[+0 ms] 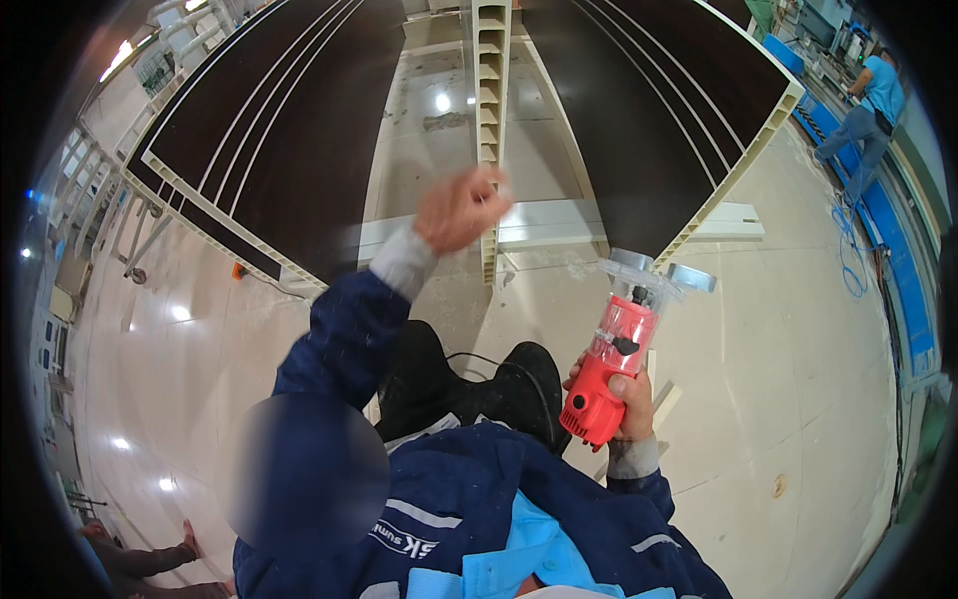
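Observation:
A red trim router (601, 381) with a clear base and a pale round plate is gripped by its body in my right hand (636, 407), tilted with its base pointing away from me. My left hand (459, 210) is raised in front of the edge of a narrow, hollow-core upright panel (489, 110). Its fingers look curled but are smeared by motion, so I cannot make out whether anything is in them. Dark brown panels with pale lines stand on either side: one panel (299, 110) at left, another panel (649, 120) at right.
White boards (559, 218) lie on the tiled floor (758, 339) beneath the panels. A black cord (479, 357) runs by my legs. At far right a person in blue (878, 100) works beside a long blue machine (903, 299). Another person's bare foot (190, 539) shows lower left.

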Tool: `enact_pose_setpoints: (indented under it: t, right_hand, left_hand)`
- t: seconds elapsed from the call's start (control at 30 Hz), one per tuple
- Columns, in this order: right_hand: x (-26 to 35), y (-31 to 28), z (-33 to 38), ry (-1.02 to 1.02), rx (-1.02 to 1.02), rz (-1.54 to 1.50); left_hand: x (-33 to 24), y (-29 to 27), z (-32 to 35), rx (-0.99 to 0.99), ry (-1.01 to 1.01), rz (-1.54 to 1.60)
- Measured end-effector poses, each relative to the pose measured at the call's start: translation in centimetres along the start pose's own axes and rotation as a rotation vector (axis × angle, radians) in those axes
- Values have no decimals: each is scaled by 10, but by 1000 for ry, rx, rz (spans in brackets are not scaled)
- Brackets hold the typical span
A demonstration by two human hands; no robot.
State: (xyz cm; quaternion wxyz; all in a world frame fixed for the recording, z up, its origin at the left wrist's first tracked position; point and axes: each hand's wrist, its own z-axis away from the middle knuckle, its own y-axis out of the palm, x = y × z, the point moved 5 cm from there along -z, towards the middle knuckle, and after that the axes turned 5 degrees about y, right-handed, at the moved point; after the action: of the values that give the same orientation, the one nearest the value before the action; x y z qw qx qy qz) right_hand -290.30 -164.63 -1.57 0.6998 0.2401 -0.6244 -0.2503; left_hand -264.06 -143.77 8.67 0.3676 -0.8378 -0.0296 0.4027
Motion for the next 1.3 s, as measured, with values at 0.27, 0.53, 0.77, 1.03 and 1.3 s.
enact_pose_setpoints:
  t: [0.27,0.53,0.77,1.03,1.3]
  right_hand:
    - [-38,9,-33,224,248,-165]
    - [-89,49,-47,529,557,-589]
    - [-44,54,-77,445,436,145]
    - [-67,53,-122,207,205,468]
    - [-75,49,-141,130,256,369]
  left_hand:
    - [-49,146,143,515,-394,1383]
    - [-31,119,148,258,-429,1397]
    - [-12,97,150,-102,-473,1151]
    - [9,90,131,-326,-569,785]
    - [25,97,121,-207,-415,1053]
